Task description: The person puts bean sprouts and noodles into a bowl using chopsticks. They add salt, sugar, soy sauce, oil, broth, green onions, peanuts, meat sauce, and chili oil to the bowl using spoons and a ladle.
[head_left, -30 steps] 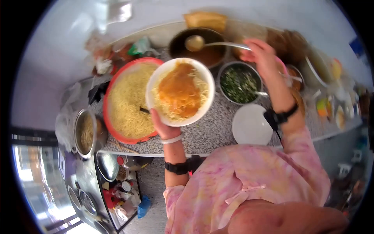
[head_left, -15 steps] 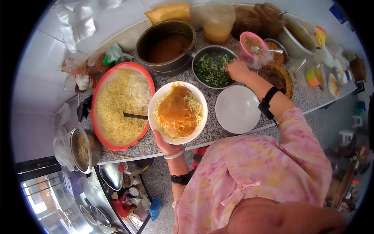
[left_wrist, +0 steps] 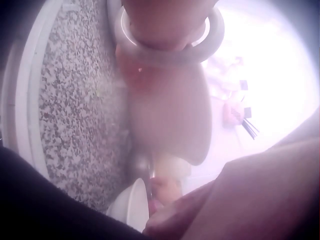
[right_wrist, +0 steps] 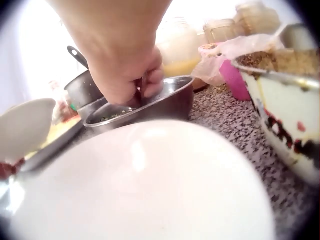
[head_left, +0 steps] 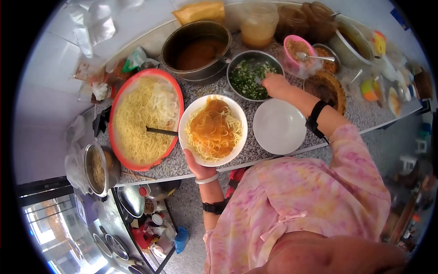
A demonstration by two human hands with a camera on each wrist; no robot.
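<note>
My left hand (head_left: 199, 166) holds a white bowl (head_left: 244, 125) of noodles topped with orange-brown sauce (head_left: 213, 128), thumb along the near rim and the other fingers hidden beneath. It is raised off the speckled counter; the left wrist view shows the bowl (left_wrist: 172, 115) from outside. My right hand (head_left: 277, 86) is over a metal bowl (head_left: 231, 86) of chopped greens (head_left: 246, 75). Its curled fingers grip a spoon (right_wrist: 144, 82) by the handle, and the spoon's head is hidden among the greens. An empty white bowl (head_left: 279, 127) stands just in front of the metal bowl.
A red-rimmed basin (head_left: 112, 137) of noodles lies left, a black handle jutting from it. Behind stands a dark pot (head_left: 196, 75) of brown sauce. Jars (head_left: 259, 27), a pink bowl (head_left: 292, 59) and a brown-crusted basin (head_left: 338, 93) crowd the back right. The counter edge (head_left: 237, 168) runs in front.
My right hand has left the ladle, which now rests in the sauce pot, and moved down to the spoon in the greens. The sauced noodle bowl in my left hand has come nearer the counter's front.
</note>
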